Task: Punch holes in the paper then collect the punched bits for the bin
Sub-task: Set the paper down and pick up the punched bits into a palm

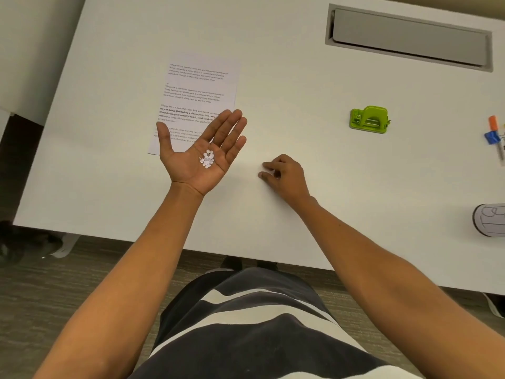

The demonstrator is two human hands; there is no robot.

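My left hand (200, 151) lies palm up over the white table (300, 105), fingers straight, with a small heap of white punched paper bits (207, 159) on its palm. It covers the lower right corner of a printed sheet of paper (196, 94). My right hand (284, 175) rests on the table to the right, fingers curled with the tips touching the tabletop; whether a bit sits between them cannot be made out. A green hole punch (369, 119) stands further right, apart from both hands.
A grey cable-tray lid (407, 41) is set into the table at the back right. Markers (495, 135) lie at the right edge, with a white roll (490, 219) below them. The table's front edge runs close to my body, above carpeted floor.
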